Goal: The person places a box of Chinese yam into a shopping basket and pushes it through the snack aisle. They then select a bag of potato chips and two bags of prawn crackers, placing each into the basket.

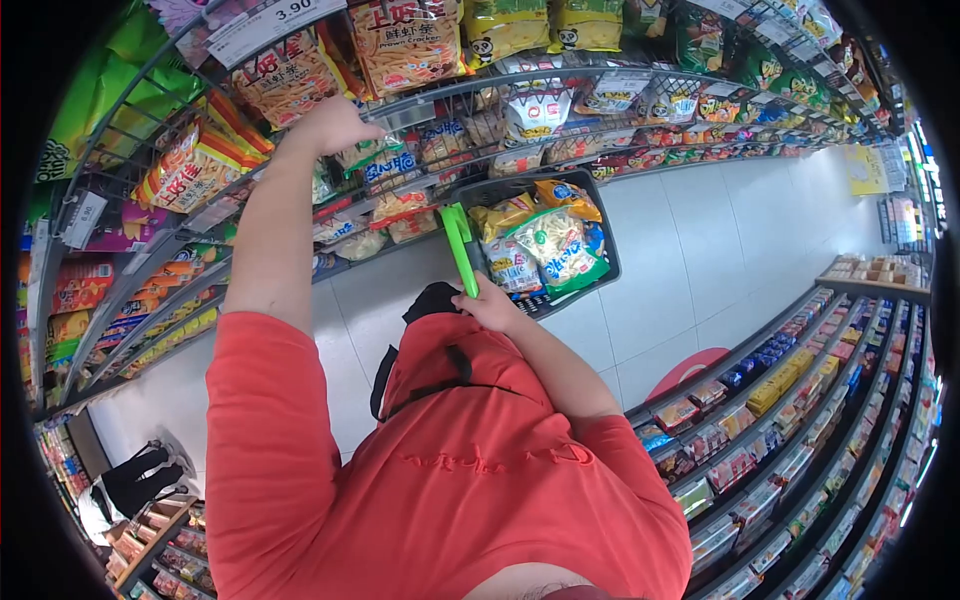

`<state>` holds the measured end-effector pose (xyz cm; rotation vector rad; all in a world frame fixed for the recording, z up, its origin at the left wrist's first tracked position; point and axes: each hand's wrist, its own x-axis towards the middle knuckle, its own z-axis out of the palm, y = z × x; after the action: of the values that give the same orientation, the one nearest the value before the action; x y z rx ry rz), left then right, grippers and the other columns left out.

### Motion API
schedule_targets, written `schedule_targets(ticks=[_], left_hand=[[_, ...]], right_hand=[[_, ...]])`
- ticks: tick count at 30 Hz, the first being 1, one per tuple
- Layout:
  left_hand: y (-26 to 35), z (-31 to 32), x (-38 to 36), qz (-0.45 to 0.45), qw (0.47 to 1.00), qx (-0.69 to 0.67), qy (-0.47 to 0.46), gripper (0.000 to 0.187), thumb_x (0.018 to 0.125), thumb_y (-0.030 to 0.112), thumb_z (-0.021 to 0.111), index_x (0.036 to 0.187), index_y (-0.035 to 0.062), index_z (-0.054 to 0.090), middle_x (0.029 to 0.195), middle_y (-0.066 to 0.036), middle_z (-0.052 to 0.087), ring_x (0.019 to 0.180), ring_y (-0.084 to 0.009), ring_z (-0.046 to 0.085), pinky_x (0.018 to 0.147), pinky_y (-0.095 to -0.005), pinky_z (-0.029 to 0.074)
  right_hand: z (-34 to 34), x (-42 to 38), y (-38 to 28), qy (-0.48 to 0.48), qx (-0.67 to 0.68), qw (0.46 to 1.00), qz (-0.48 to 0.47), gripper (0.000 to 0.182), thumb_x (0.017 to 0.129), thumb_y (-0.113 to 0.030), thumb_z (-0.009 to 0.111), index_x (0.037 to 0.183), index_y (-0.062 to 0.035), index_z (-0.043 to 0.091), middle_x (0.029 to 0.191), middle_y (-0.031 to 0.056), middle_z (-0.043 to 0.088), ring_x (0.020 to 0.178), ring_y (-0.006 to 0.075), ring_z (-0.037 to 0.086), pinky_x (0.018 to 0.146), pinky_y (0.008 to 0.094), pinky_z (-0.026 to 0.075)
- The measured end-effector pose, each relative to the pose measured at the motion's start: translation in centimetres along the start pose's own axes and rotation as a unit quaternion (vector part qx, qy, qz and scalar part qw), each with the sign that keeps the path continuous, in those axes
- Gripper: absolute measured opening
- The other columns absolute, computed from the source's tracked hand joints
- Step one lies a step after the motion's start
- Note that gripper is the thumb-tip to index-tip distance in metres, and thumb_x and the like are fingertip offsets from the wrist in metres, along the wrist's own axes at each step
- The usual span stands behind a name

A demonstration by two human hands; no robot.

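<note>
My left hand [335,128] reaches up to the wire shelf, at the lower corner of an orange-and-red bag of prawn crackers [285,80]. Its thumb sticks out to the right, while the other fingers are mostly hidden, so I cannot tell whether they grip the bag. A second such bag [410,45] stands to the right, and another [195,165] leans at the left. My right hand [490,303] is closed around the bright green handle [459,245] of a dark shopping basket [612,235]. Inside lie several snack bags, with a green-and-white one [562,245] on top.
Lower shelf tiers hold many more snack bags [390,170] behind the basket. Pale floor tiles [660,250] run along the aisle. At the right stands a long tiered rack [780,430] of small packets. A person in dark trousers [140,480] is at the far lower left.
</note>
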<state>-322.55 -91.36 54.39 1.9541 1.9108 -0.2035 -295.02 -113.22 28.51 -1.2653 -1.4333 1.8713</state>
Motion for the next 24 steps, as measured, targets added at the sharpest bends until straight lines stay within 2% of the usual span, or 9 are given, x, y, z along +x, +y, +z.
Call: schedule_targets(ticks=[5,7,12,14,16,18,20,22,24], left_hand=[[0.0,0.1,0.1,0.011,1.0,0.01,0.018,0.071,0.074,0.051,0.074,0.107,-0.0114,0.066,0.103,-0.026,0.069,0.097,-0.0364,0.068,0.086,-0.0414,0.051],[0.2,0.0,-0.2,0.006,1.0,0.007,0.013,0.066,0.076,0.049,0.074,0.105,-0.0099,0.068,0.101,-0.026,0.07,0.096,-0.0364,0.068,0.085,-0.042,0.052],[0.0,0.4,-0.6,0.057,0.997,0.033,0.044,0.056,0.079,0.043,0.074,0.103,-0.0075,0.069,0.099,-0.025,0.07,0.093,-0.0368,0.068,0.083,-0.0434,0.053],[0.0,0.2,-0.8,0.067,0.996,0.047,0.042,0.052,0.08,0.041,0.074,0.102,-0.0062,0.069,0.098,-0.024,0.07,0.093,-0.037,0.068,0.083,-0.0439,0.053],[0.2,0.1,-1.0,0.083,0.993,0.072,0.04,0.047,0.081,0.039,0.072,0.101,-0.0039,0.07,0.098,-0.024,0.07,0.093,-0.0373,0.068,0.083,-0.0445,0.053],[0.8,-0.1,-1.5,0.077,0.993,0.079,0.052,0.044,0.083,0.039,0.071,0.099,-0.0022,0.071,0.096,-0.023,0.07,0.092,-0.0377,0.068,0.083,-0.0454,0.053],[0.4,-0.3,-1.3,0.079,0.994,0.075,0.027,0.044,0.083,0.039,0.071,0.098,-0.0022,0.071,0.094,-0.024,0.07,0.091,-0.038,0.068,0.082,-0.0458,0.053],[-0.6,0.2,-0.4,0.091,0.991,0.084,0.047,0.043,0.083,0.04,0.071,0.097,-0.0012,0.072,0.092,-0.023,0.07,0.089,-0.0381,0.068,0.081,-0.0461,0.053],[-0.3,0.4,-0.4,0.092,0.992,0.076,0.048,0.044,0.082,0.041,0.072,0.094,-0.0013,0.072,0.09,-0.022,0.07,0.088,-0.0382,0.068,0.08,-0.0459,0.054]], right_hand=[[-0.4,-0.9,-2.2,-0.003,-0.012,0.999,0.04,0.045,0.09,-0.024,0.07,0.123,0.0008,0.049,0.089,0.0109,0.064,0.078,0.0178,0.064,0.072,0.0331,0.051],[-0.9,-1.3,-2.7,-0.036,-0.09,0.995,0.025,0.043,0.092,-0.029,0.068,0.119,-0.0009,0.051,0.096,0.0128,0.064,0.089,0.0205,0.064,0.081,0.0349,0.051],[-4.7,0.0,-1.3,-0.113,-0.097,0.988,0.032,0.049,0.095,-0.044,0.059,0.121,-0.0029,0.054,0.107,0.0166,0.065,0.104,0.0259,0.062,0.093,0.0384,0.047],[-7.4,0.8,-2.8,-0.042,-0.151,0.987,0.025,0.047,0.095,-0.044,0.059,0.118,-0.0026,0.059,0.106,0.018,0.065,0.102,0.028,0.063,0.091,0.0394,0.047],[-11.3,2.8,-4.7,0.017,-0.201,0.979,-0.035,0.044,0.093,-0.039,0.062,0.112,0.0005,0.061,0.107,0.0199,0.065,0.101,0.0304,0.063,0.09,0.04,0.048],[-15.5,4.9,-7.8,0.092,-0.268,0.958,-0.042,0.048,0.088,-0.036,0.068,0.115,0.0034,0.058,0.106,0.0219,0.065,0.101,0.0343,0.063,0.088,0.0407,0.05],[-19.9,9.1,-8.1,0.211,-0.269,0.939,-0.035,0.061,0.082,-0.036,0.075,0.119,0.007,0.054,0.107,0.0246,0.064,0.104,0.036,0.063,0.089,0.0415,0.05],[-23.2,12.6,-9.8,0.32,-0.362,0.874,-0.052,0.082,0.078,-0.043,0.078,0.132,0.0063,0.042,0.118,0.0226,0.064,0.109,0.0323,0.064,0.091,0.0416,0.05],[-24.6,15.2,-11.6,0.416,-0.35,0.823,-0.164,0.084,0.076,-0.044,0.079,0.13,0.0062,0.04,0.118,0.0225,0.063,0.105,0.032,0.065,0.088,0.0427,0.051]])
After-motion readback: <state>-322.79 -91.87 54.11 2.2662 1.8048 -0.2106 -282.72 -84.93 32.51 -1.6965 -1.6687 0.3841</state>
